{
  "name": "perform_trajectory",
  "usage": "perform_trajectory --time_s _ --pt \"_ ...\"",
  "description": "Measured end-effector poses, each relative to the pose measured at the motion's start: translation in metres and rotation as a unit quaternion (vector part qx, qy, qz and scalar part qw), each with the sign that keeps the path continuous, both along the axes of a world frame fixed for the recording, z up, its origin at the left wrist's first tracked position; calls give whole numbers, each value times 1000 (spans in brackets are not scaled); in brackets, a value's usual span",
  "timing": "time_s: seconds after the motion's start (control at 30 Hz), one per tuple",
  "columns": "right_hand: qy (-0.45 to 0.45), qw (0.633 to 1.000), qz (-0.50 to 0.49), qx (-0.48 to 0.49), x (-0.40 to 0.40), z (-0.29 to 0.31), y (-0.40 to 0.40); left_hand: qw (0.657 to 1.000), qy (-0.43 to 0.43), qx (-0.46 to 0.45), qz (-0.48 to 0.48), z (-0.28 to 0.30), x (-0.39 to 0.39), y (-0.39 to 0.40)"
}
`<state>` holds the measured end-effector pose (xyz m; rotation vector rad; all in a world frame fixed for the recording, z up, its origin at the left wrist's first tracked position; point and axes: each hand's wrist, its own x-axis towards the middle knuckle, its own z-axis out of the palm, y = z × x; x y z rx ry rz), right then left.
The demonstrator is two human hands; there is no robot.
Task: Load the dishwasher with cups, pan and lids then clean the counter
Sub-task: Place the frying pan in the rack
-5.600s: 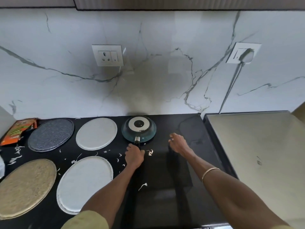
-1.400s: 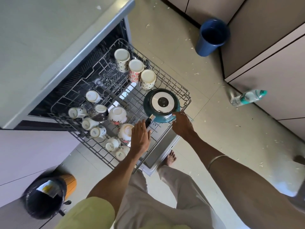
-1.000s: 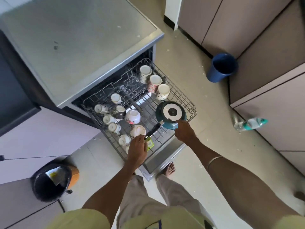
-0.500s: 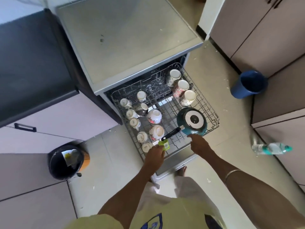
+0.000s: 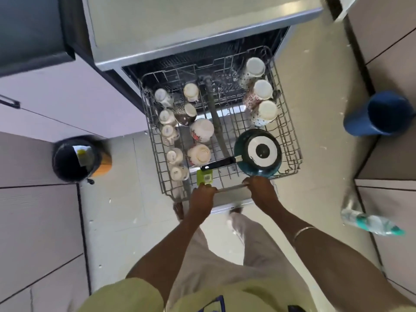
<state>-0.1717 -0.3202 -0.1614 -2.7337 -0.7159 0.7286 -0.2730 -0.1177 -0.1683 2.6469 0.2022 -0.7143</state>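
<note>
The wire dishwasher rack (image 5: pixel 290 136) is pulled out under the steel dishwasher top. A teal pan (image 5: pixel 257 153) lies upside down at the rack's front right, its black handle with a green tag (image 5: pixel 204 176) pointing left. Several white and patterned cups (image 5: pixel 201 129) stand upside down along the rack's left side and at the back right. My left hand (image 5: pixel 201 199) and my right hand (image 5: pixel 262 191) both grip the rack's front bar, left of and just below the pan. No lids are in view.
A black bin with an orange base (image 5: pixel 78 158) stands on the floor to the left. A blue bucket (image 5: pixel 380 113) and a lying plastic bottle (image 5: pixel 371 224) are on the right, beside cabinet doors. Small white scraps dot the tiled floor.
The pan went from the black counter into the rack's front right. Both hands let go of it and dropped back onto the rack's front bar. The view swung to straight above the rack.
</note>
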Motion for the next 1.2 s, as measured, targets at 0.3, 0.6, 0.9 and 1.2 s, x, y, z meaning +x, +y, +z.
perform_trajectory --time_s 0.3,0.6,0.9,1.2 --pt "12 993 102 -64 25 1 -2 997 30 75 6 -3 -1 -17" --pt "-26 997 69 5 85 0 43 992 -30 106 54 -1 57 24" --pt "-117 983 132 42 127 -35 51 979 -192 75 4 -26 94 65" --pt "-163 975 87 122 180 -54 85 944 -302 86 104 -35 156 96"
